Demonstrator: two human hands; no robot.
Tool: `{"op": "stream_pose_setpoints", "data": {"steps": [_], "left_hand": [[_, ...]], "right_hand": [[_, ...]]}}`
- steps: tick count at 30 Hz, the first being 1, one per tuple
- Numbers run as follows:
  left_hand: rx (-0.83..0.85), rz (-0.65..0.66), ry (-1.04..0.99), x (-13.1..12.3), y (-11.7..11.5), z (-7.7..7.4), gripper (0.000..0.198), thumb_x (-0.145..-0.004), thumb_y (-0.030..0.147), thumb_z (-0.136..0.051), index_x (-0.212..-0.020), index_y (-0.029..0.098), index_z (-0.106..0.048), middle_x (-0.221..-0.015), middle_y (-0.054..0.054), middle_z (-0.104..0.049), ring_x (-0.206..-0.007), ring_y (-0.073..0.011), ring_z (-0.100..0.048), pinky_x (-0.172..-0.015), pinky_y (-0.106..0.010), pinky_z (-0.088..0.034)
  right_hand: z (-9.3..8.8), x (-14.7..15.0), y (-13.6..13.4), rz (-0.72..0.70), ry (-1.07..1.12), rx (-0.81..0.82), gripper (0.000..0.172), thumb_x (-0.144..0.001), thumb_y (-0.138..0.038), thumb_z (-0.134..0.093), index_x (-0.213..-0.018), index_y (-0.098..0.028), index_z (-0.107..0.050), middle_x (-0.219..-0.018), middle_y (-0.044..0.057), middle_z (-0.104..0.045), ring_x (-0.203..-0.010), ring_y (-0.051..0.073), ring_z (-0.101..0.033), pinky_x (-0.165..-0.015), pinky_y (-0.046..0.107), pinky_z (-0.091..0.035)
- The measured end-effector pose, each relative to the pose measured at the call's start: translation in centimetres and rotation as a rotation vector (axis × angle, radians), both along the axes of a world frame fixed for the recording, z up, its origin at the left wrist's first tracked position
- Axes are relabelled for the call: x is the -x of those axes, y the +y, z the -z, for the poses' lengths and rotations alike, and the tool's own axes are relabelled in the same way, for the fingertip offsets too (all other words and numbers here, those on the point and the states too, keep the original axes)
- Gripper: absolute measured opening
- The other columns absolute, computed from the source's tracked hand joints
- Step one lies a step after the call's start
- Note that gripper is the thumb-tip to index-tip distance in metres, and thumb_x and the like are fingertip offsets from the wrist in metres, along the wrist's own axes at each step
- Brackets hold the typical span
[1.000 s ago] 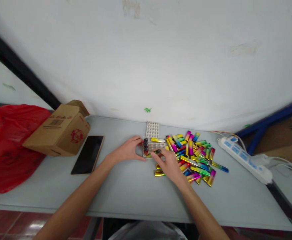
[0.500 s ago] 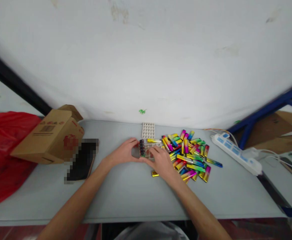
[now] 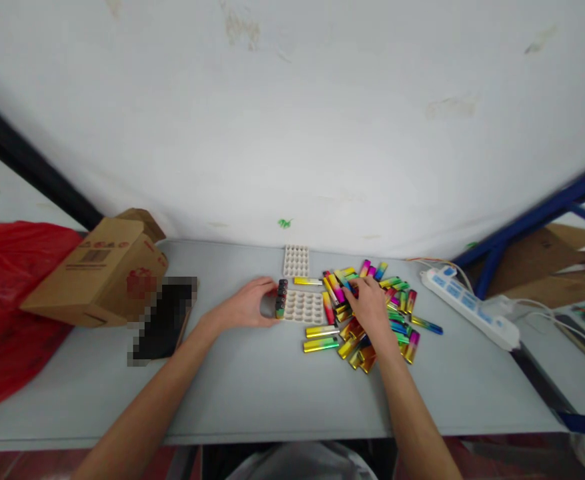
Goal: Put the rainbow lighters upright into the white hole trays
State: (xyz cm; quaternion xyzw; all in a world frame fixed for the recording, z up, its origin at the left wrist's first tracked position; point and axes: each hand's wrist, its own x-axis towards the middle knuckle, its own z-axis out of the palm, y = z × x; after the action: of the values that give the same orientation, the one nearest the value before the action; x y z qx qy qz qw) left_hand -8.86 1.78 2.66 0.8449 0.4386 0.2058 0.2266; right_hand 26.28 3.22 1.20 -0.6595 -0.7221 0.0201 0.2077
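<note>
Head view: tray [image 3: 305, 308] on worktop [image 3: 252, 393], one column of lighters [image 3: 281, 301] slotted, other slots empty. Left hand [image 3: 245, 310] grips tray's edge. Right hand [image 3: 372, 307] in loose pile [image 3: 408, 303]; grip unclear.

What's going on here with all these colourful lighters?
A person is at a grey table. Their left hand holds the left end of a white tray, where a short row of lighters stands in its holes; the other holes are empty. Their right hand is on a heap of colourful lighters right of the tray; whether its fingers grip one is unclear. A second tray lies behind.
</note>
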Motion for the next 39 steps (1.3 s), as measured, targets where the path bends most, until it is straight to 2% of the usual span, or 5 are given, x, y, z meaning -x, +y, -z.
{"op": "stream_pose_setpoints", "data": {"steps": [9,18,23,30,39], "left_hand": [[0.030,-0.085,-0.063,-0.4,-0.2,-0.5,0.065,-0.064,0.058,-0.097,-0.105,0.024,-0.062,-0.111,-0.009,-0.070,-0.101,-0.0327,-0.067,-0.096,-0.045,-0.058],[0.008,-0.091,-0.047,-0.6,0.1,-0.1,0.065,-0.063,0.064,-0.096,-0.101,0.023,-0.063,-0.108,-0.007,-0.070,-0.098,-0.0310,-0.066,-0.092,-0.044,-0.057],[0.004,-0.079,-0.041,-0.4,0.2,0.1,0.062,-0.066,0.063,-0.096,-0.104,0.024,-0.066,-0.107,-0.008,-0.073,-0.098,-0.0322,-0.068,-0.092,-0.044,-0.057],[0.005,-0.072,-0.030,-0.3,0.3,0.0,0.062,-0.068,0.065,-0.094,-0.104,0.021,-0.068,-0.106,-0.008,-0.073,-0.095,-0.0304,-0.068,-0.090,-0.041,-0.057],[-0.007,-0.085,-0.013,-0.4,0.3,-0.3,0.061,-0.067,0.065,-0.094,-0.101,0.023,-0.066,-0.101,-0.006,-0.072,-0.091,-0.0296,-0.067,-0.086,-0.042,-0.057]], "right_hand": [[-2.1,1.4,-0.6,-0.011,0.736,-0.039,0.052,-0.094,-0.069,-0.069,-0.107,-0.019,-0.077,-0.082,0.006,-0.076,-0.075,0.026,-0.071,-0.075,0.037,-0.056],[-3.6,6.0,-2.2,-0.214,1.462,0.318,0.051,-0.090,-0.077,-0.071,-0.100,-0.027,-0.061,-0.088,0.000,-0.068,-0.063,0.016,-0.055,-0.056,0.029,-0.047],[-3.7,7.3,-3.2,-0.295,1.429,0.507,0.056,-0.086,-0.080,-0.076,-0.100,-0.028,-0.060,-0.062,-0.012,-0.037,-0.049,0.010,-0.021,-0.045,0.024,-0.021],[-2.7,7.8,-3.4,-0.247,1.069,0.227,0.073,-0.092,-0.089,-0.061,-0.060,-0.025,-0.046,-0.060,-0.002,-0.040,-0.059,0.015,-0.036,-0.055,0.029,-0.027],[-2.2,8.9,-3.3,-0.071,1.288,0.442,0.076,-0.088,-0.095,-0.057,-0.055,-0.027,-0.047,-0.052,-0.001,-0.038,-0.052,0.015,-0.034,-0.047,0.030,-0.024]]}}
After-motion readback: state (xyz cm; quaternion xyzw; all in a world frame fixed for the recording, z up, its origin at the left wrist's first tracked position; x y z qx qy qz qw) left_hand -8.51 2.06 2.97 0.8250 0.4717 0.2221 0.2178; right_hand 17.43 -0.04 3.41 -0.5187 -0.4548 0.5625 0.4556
